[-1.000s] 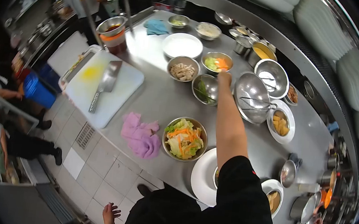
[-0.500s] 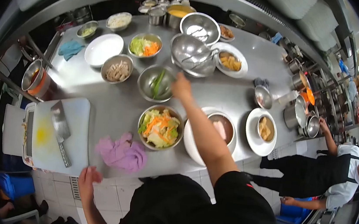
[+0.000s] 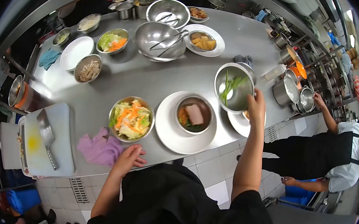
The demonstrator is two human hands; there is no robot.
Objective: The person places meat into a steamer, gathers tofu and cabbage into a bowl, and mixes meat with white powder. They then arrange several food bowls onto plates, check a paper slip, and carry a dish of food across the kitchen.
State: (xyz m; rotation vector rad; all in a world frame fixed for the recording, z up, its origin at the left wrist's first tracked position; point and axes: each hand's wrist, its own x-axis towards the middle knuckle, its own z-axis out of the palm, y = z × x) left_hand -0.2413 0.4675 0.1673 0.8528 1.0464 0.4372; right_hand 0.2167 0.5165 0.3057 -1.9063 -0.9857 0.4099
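My right hand (image 3: 256,107) grips the rim of a metal bowl (image 3: 241,100), which is tilted and lifted at the right of the counter. Green stalks (image 3: 230,87) lie inside it. Partly hidden below that bowl is a white plate (image 3: 237,123). My left hand (image 3: 130,159) is empty, fingers loosely apart, at the counter's front edge. It is beside a purple cloth (image 3: 99,146) and just below a bowl of lettuce and carrot strips (image 3: 130,120). Between my hands stands a wide white plate (image 3: 163,130) carrying a metal bowl with a pink block of meat (image 3: 195,115) and greens.
A cleaver (image 3: 47,135) lies on the white cutting board (image 3: 64,143) at left. Mixing bowls with tongs (image 3: 158,44), potato pieces (image 3: 203,42) and an empty white plate (image 3: 76,53) stand farther back. A co-worker (image 3: 303,144) stands at right.
My right hand has carried the bowl of green stalks from the counter's middle to the right. My left hand has moved right, to the front edge near the purple cloth. The view has shifted.
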